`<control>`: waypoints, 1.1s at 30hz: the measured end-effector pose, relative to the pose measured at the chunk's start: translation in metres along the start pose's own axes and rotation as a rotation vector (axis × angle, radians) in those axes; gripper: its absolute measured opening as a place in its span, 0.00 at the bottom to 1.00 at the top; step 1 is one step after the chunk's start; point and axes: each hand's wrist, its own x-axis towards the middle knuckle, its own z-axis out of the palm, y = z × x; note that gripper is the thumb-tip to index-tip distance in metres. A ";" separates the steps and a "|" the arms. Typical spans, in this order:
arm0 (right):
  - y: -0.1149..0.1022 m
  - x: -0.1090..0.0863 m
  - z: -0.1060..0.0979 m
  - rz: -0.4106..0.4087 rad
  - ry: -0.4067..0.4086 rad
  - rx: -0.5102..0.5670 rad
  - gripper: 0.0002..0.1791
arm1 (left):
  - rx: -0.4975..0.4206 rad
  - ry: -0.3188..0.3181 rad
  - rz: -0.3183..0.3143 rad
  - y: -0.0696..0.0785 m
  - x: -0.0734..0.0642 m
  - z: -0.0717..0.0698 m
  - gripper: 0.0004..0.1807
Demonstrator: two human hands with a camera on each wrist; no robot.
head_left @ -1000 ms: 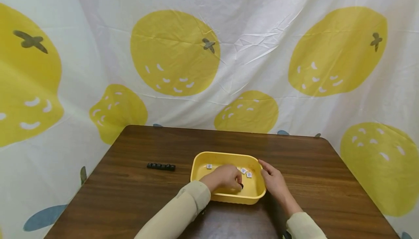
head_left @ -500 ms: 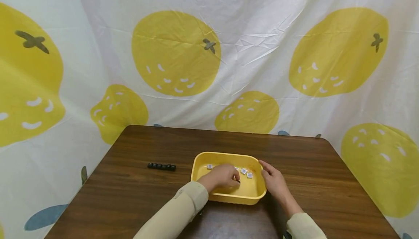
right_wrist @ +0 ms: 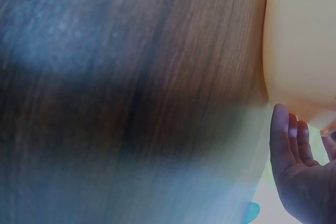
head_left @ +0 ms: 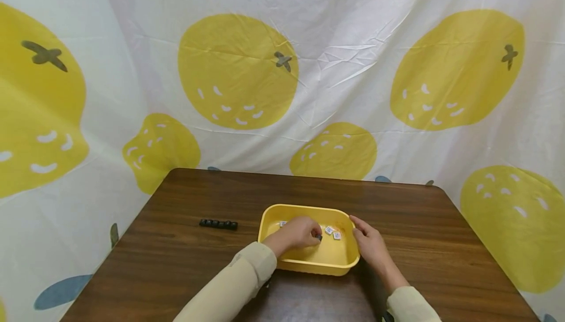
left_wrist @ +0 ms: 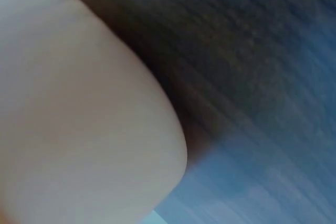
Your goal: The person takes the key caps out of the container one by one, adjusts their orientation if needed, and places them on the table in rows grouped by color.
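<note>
Lemon cloth (head_left: 335, 91), cube row (head_left: 218, 224) — left grip (head_left: 301, 233) pinching cube (head_left: 320, 238), right grip (head_left: 372, 246) relaxed against tub (head_left: 313, 266)

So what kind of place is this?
Maybe an indoor corner set up for tabletop work: a lemon-print cloth hangs behind a brown table, and a yellow tub sits on that table.

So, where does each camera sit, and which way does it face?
Head: worn on the head, looking forward and down at the yellow bin and table; left hand, right hand and sleeves show.
Left wrist: worn there, facing the table past a blurred pale shape; no hand is clearly visible.
Right wrist: worn there, facing the table and the bin's outside; the right hand shows.
Shared: head and right wrist both show the right hand at the bin.
</note>
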 end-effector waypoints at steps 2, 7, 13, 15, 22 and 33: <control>0.000 0.000 0.000 0.003 -0.002 0.000 0.24 | -0.030 0.014 -0.005 -0.001 -0.002 -0.005 0.03; 0.000 0.001 0.000 0.007 -0.007 -0.002 0.25 | -0.091 0.067 -0.017 -0.007 -0.007 -0.018 0.04; 0.000 0.001 -0.001 0.008 -0.017 -0.006 0.25 | -0.104 0.159 -0.051 -0.019 -0.017 -0.037 0.07; 0.000 0.001 -0.001 0.007 -0.017 -0.004 0.25 | -0.117 0.175 -0.075 -0.025 -0.022 -0.042 0.08; 0.000 0.001 0.000 0.005 -0.010 0.009 0.25 | -0.217 0.200 -0.163 -0.044 -0.042 -0.055 0.09; 0.002 0.001 -0.001 0.001 -0.015 0.003 0.25 | -0.328 0.301 -0.307 -0.079 -0.081 -0.073 0.11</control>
